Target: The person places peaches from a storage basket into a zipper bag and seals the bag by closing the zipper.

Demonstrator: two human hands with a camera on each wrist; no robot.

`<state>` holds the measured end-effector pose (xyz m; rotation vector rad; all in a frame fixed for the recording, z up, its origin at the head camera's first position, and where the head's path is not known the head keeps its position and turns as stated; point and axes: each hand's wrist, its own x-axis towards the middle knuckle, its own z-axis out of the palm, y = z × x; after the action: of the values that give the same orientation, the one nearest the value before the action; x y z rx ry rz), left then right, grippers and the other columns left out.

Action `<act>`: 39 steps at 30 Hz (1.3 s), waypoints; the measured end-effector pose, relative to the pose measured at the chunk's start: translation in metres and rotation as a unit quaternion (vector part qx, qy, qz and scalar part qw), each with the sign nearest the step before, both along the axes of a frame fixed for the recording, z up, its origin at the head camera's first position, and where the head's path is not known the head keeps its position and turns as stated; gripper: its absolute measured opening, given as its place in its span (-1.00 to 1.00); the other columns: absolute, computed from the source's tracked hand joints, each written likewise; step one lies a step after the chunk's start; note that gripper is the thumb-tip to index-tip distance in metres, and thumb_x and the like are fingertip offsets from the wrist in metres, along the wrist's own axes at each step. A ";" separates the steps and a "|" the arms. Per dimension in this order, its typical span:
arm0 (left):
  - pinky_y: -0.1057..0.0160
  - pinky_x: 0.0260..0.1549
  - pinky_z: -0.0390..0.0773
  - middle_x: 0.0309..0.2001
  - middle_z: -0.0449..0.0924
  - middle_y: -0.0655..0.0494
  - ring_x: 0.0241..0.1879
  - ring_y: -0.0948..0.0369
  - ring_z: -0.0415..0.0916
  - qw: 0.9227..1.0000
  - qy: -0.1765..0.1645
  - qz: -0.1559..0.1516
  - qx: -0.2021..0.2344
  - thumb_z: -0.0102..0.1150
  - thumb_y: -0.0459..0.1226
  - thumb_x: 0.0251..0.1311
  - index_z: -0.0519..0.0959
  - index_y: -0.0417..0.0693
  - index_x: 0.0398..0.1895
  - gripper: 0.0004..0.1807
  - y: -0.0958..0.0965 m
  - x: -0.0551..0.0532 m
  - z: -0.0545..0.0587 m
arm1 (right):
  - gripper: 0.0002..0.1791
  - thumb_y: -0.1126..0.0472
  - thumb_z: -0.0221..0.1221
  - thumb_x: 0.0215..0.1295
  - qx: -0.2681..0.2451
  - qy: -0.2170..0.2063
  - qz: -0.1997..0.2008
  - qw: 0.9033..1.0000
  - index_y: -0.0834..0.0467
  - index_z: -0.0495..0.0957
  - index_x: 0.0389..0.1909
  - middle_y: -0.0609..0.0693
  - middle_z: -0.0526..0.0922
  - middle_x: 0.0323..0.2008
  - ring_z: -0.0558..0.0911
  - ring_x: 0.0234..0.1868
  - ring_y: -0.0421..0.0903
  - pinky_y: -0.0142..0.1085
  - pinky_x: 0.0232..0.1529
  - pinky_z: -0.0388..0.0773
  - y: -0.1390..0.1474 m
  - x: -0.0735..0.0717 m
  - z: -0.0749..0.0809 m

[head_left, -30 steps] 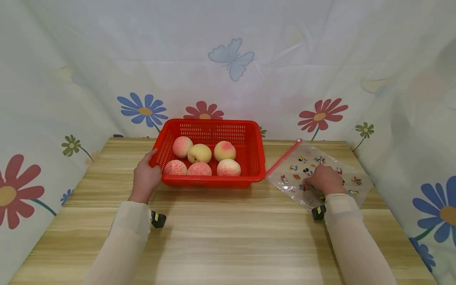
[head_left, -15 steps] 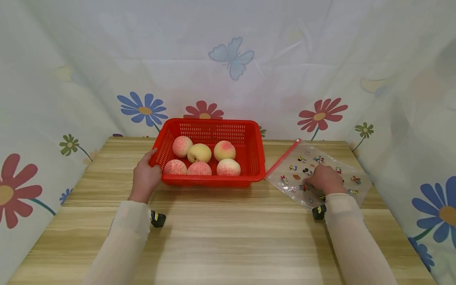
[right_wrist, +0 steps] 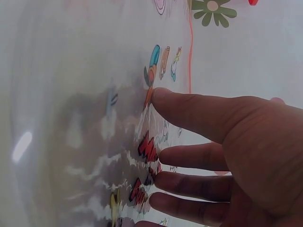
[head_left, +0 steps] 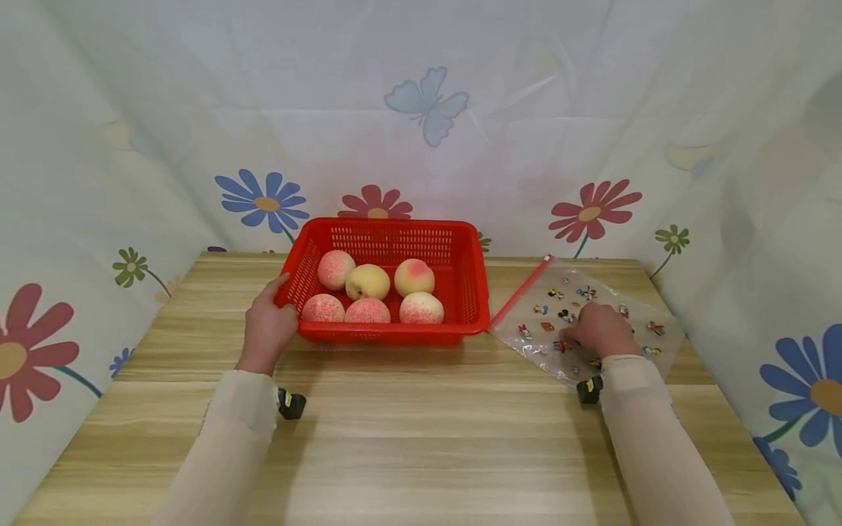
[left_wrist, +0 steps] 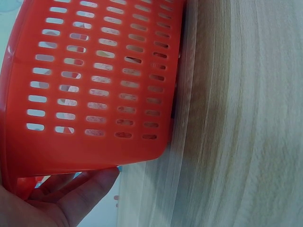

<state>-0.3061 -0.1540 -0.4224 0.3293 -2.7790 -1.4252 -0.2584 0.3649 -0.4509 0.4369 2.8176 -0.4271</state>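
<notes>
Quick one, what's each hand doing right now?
Left hand: closed, holding the red basket at its near left corner.
Right hand: open, fingers touching the clear printed bag, not gripping it.

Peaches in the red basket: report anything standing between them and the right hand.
The right wall of the red basket stands between the peaches and the right hand. Nothing visible covers the basket's open top. The clear bag lies beyond that wall, under the right hand.
</notes>
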 end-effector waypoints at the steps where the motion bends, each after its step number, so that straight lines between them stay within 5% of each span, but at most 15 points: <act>1: -0.16 0.10 0.49 0.48 0.11 -0.15 0.28 -0.19 0.29 1.000 0.000 0.000 -0.001 -0.16 -0.40 0.25 -0.01 0.18 0.55 -0.22 0.000 0.000 0.000 | -0.60 -0.03 0.27 0.20 -0.001 0.000 0.001 1.000 0.17 0.54 -0.67 -0.03 0.51 -0.69 0.45 -0.60 -0.10 -0.30 -0.54 0.30 0.000 0.000 0.000; 31: -0.17 0.09 0.50 0.49 0.09 -0.12 0.29 -0.19 0.30 1.000 -0.002 0.006 0.001 -0.17 -0.39 0.25 -0.02 0.22 0.54 -0.22 0.000 -0.002 -0.002 | -0.63 0.01 0.25 0.23 -0.021 0.005 0.012 1.000 0.19 0.56 -0.61 -0.03 0.48 -0.66 0.43 -0.57 -0.10 -0.31 -0.54 0.30 0.000 0.003 0.005; 39: -0.17 0.10 0.49 0.49 0.09 -0.12 0.29 -0.19 0.29 1.000 -0.003 0.007 -0.001 -0.17 -0.39 0.25 -0.01 0.21 0.54 -0.23 0.000 -0.002 -0.002 | -0.48 -0.10 0.16 0.29 -0.011 0.027 -0.012 0.999 0.34 0.55 -0.13 0.22 0.61 -0.24 0.51 -0.36 0.05 -0.20 -0.42 0.45 -0.002 0.008 0.008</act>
<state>-0.3077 -0.1541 -0.4241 0.3526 -2.7769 -1.4216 -0.2502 0.3626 -0.4431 0.4620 2.8602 -0.4808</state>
